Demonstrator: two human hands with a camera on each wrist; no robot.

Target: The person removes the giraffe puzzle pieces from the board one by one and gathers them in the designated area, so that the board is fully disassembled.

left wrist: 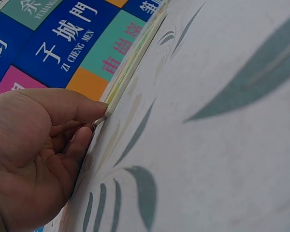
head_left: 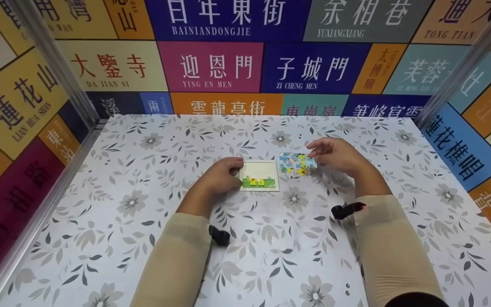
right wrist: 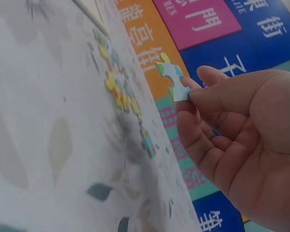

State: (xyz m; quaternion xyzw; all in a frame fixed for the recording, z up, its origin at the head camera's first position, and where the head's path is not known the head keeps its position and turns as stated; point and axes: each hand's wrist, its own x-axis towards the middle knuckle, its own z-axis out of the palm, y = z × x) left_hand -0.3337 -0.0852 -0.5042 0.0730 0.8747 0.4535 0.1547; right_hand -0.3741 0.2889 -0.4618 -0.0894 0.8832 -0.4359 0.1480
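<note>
My left hand [head_left: 220, 175] grips the left edge of a small white puzzle tray [head_left: 260, 169] lying on the table. Along the tray's lower side, joined jigsaw pieces [head_left: 259, 182] form a green strip with yellow shapes; its upper part shows bare white. In the left wrist view the thumb [left wrist: 89, 112] presses on the tray's rim. My right hand [head_left: 337, 155] is raised beside the tray, over the far right end of the loose pieces. Between thumb and fingertip it pinches one light blue jigsaw piece [right wrist: 174, 79] with yellow-green corners, seen from the right wrist.
Several loose blue and yellow jigsaw pieces [head_left: 295, 163] lie close together just right of the tray. A white tablecloth [head_left: 211, 136] with grey flowers and leaves covers the table. Colourful panels with Chinese lettering [head_left: 215, 66] stand along the back and both sides.
</note>
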